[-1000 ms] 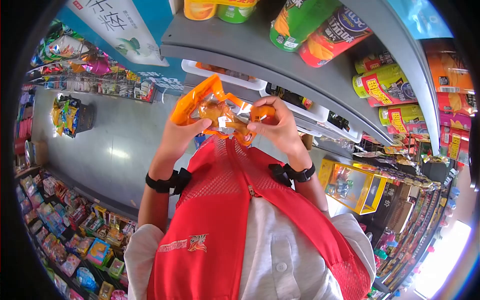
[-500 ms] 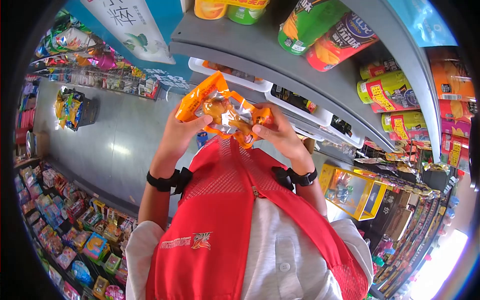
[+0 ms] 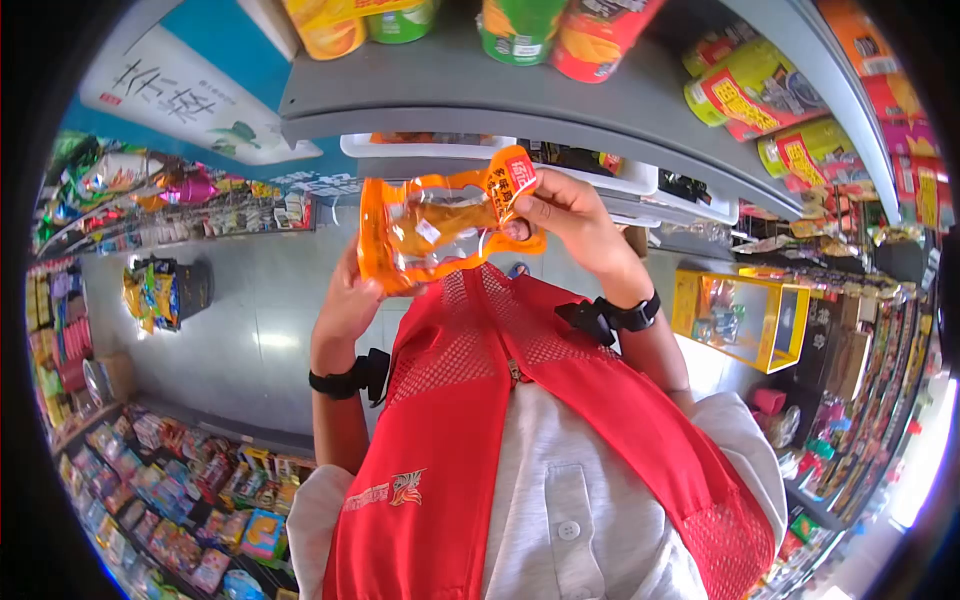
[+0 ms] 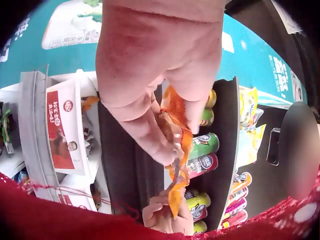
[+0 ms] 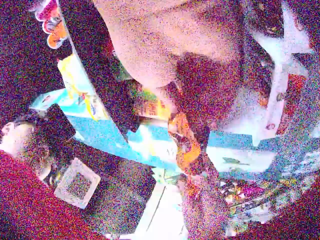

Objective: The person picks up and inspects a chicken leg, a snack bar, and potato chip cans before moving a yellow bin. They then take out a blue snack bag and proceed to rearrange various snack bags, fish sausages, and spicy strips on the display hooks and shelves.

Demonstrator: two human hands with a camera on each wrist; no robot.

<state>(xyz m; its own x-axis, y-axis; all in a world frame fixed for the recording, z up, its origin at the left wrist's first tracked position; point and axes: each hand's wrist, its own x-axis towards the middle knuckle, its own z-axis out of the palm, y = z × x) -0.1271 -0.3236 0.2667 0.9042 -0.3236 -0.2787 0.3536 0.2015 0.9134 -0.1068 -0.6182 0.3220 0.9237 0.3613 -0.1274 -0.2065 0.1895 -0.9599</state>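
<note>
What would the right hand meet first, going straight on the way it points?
The right hand would first meet the orange packet that it pinches; beyond that, probably the left hand at the packet's other end, though depth is unclear.

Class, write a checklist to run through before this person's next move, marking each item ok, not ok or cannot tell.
1. Left hand grips the orange packet: ok.
2. Right hand pinches the packet's other end: ok.
3. Packet's see-through window faces up to the head camera, brown contents visible: ok.
4. Packet sealed all round: cannot tell, fingers cover parts.
5. Right wrist view sharp enough to check the grip: not ok, heavily speckled.
</note>
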